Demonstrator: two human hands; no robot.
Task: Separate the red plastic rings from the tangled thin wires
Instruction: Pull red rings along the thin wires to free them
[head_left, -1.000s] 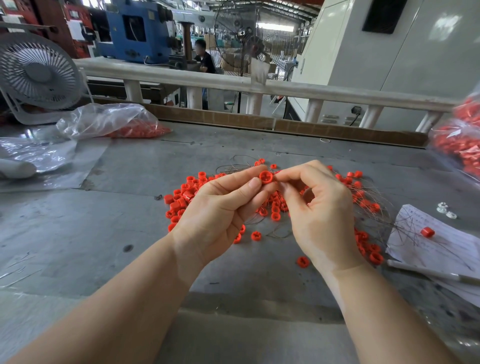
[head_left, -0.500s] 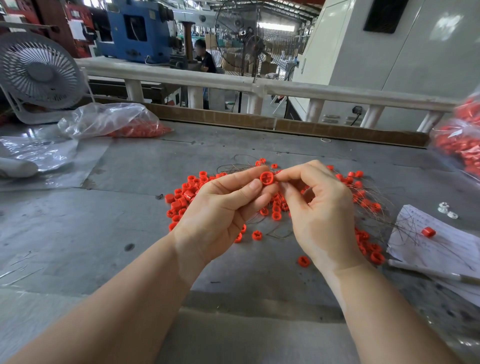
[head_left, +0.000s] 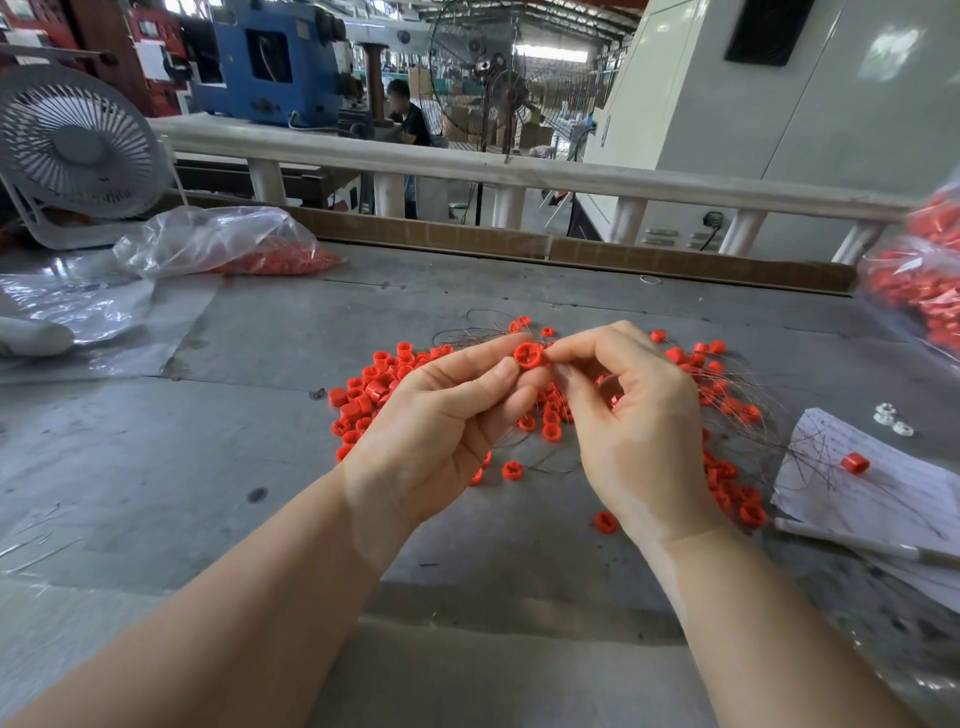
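Above the grey worktop (head_left: 156, 467), both hands meet over a single red ring (head_left: 529, 355). The left hand (head_left: 436, 431) pinches that ring between thumb and forefinger, its open face turned toward the camera. The right hand (head_left: 631, 415) has its thumb and forefinger tips closed together right against the ring's right edge, apparently nipping a wire there, though the wire itself is too fine to make out at that spot. The other fingers of both hands curl loosely.

Below and behind the hands lies the rest of the work: a heap of red rings (head_left: 374, 392) to the left, and to the right more rings caught among the tangled thin wires (head_left: 753, 415), which spread toward a sheet of paper (head_left: 883, 493) carrying 1 stray ring.

The step in hand looks like freeing this 1 ring from its wire. To do it well, the left hand should hold the ring steady by its rim without squeezing it out of round, while the right draws the wire straight along the ring's axis, not sideways, so it slides out rather than kinks. Keeping the pair lifted above the pile avoids snagging neighbouring strands.
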